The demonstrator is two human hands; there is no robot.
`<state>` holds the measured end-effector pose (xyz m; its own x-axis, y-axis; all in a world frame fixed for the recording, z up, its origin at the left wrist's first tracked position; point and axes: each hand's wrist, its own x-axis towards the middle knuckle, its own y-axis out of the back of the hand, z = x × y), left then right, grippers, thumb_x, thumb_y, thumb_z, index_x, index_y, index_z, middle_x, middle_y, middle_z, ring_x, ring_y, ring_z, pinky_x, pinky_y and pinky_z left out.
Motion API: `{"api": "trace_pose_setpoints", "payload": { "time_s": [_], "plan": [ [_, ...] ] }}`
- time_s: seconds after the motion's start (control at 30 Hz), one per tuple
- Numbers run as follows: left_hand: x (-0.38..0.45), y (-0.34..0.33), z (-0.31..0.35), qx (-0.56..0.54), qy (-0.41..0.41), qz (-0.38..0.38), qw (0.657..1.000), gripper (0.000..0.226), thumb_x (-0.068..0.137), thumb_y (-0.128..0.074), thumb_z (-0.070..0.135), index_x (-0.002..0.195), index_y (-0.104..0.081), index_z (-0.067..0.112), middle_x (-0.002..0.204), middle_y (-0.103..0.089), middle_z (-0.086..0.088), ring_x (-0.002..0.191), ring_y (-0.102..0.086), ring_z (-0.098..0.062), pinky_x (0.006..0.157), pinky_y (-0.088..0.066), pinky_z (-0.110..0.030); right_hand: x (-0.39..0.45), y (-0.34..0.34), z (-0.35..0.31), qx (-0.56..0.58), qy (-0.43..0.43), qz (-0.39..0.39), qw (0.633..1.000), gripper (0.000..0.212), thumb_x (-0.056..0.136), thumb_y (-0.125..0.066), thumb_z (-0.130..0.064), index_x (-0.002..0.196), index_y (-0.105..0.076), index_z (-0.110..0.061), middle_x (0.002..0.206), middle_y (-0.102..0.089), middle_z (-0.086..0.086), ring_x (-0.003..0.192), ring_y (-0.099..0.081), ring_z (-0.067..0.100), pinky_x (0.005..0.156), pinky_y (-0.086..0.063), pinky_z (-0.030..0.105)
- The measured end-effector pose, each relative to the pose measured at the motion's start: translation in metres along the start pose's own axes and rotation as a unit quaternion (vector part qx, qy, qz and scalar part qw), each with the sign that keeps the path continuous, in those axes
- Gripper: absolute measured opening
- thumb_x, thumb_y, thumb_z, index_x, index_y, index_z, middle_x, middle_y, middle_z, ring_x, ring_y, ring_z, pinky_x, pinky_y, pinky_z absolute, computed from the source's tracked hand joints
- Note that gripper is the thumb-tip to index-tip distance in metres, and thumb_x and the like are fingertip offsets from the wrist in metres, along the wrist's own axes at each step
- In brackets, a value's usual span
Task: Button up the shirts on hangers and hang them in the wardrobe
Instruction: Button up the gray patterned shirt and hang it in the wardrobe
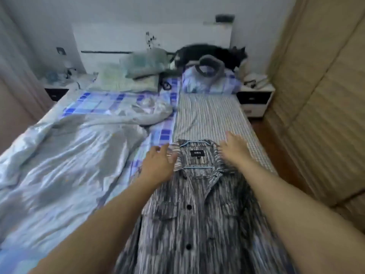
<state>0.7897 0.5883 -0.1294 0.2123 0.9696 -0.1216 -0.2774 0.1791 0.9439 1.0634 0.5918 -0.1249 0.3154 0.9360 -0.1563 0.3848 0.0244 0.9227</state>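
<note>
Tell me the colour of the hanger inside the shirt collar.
Light blue hanger, seen in the head view, inside the grey streaked shirt.

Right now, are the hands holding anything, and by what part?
Both hands are at the grey streaked shirt by its collar: left hand on one side, right hand on the other. Motion blur hides whether either grips.

A bed (207, 115) fills the room, its far end at a white headboard (118, 38) against a pale wall (49, 16). A crumpled grey duvet (75, 155) covers its left half; the right shows a striped sheet (209, 113). Pillows (146, 64) lie at the head, a dark cat (207, 54) behind them. White nightstands (254, 99) flank the bed. A beige wardrobe (316, 95) lines the right side above a wood floor (262, 133). Light is soft and dim.
</note>
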Motion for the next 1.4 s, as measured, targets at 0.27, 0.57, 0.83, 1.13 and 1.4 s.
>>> {"api": "trace_pose_setpoints", "payload": {
  "time_s": [0.27, 0.57, 0.83, 1.13, 1.4],
  "plan": [
    [-0.092, -0.282, -0.061, 0.065, 0.045, -0.287, 0.955, 0.068, 0.101, -0.029, 0.066, 0.160, -0.001, 0.045, 0.170, 0.004, -0.005, 0.155, -0.003, -0.037, 0.125, -0.013, -0.051, -0.054, -0.261, 0.181, -0.136, 0.044, -0.323, 0.935, 0.066, 0.106, -0.030, -0.053, 0.162, 0.000, -0.034, 0.170, 0.007, 0.001, 0.156, 0.007, 0.031, 0.125, -0.002, 0.051],
    [-0.079, -0.339, -0.074, 0.126, -0.023, -0.343, 0.931, 0.073, 0.093, -0.017, 0.080, 0.148, 0.027, 0.058, 0.167, 0.026, -0.002, 0.154, 0.018, -0.040, 0.122, -0.001, -0.061, -0.072, -0.287, 0.245, -0.287, 0.148, -0.245, 0.914, 0.062, 0.100, 0.000, -0.048, 0.147, 0.038, -0.035, 0.156, 0.040, 0.013, 0.148, 0.028, 0.036, 0.120, 0.017, 0.054],
    [-0.096, -0.343, -0.133, 0.089, -0.103, -0.315, 0.939, 0.076, 0.091, -0.006, 0.082, 0.139, 0.044, 0.052, 0.159, 0.041, -0.004, 0.143, 0.042, -0.033, 0.122, 0.016, -0.055, -0.097, -0.263, 0.239, -0.313, 0.064, -0.141, 0.937, 0.063, 0.105, -0.006, -0.053, 0.156, 0.025, -0.033, 0.168, 0.016, 0.009, 0.154, 0.016, 0.033, 0.123, 0.012, 0.051],
    [-0.085, -0.345, -0.093, 0.090, -0.055, -0.229, 0.968, 0.065, 0.095, -0.036, 0.062, 0.149, -0.027, 0.028, 0.159, -0.021, -0.015, 0.148, -0.017, -0.041, 0.117, -0.022, -0.064, -0.143, -0.269, 0.228, -0.095, -0.225, -0.018, 0.970, 0.071, 0.103, -0.047, -0.038, 0.161, -0.008, -0.033, 0.169, 0.007, 0.000, 0.154, 0.003, 0.034, 0.122, -0.018, 0.061],
    [-0.036, -0.420, -0.085, 0.032, -0.181, 0.148, 0.972, 0.019, 0.099, -0.045, 0.027, 0.105, -0.047, 0.009, 0.107, -0.050, -0.014, 0.101, -0.039, -0.031, 0.075, -0.040, -0.044, -0.082, -0.336, 0.266, -0.153, -0.096, 0.088, 0.980, 0.057, 0.106, -0.018, -0.049, 0.158, -0.030, -0.027, 0.168, -0.013, 0.008, 0.153, -0.012, 0.037, 0.122, -0.014, 0.058]
  ]
}}
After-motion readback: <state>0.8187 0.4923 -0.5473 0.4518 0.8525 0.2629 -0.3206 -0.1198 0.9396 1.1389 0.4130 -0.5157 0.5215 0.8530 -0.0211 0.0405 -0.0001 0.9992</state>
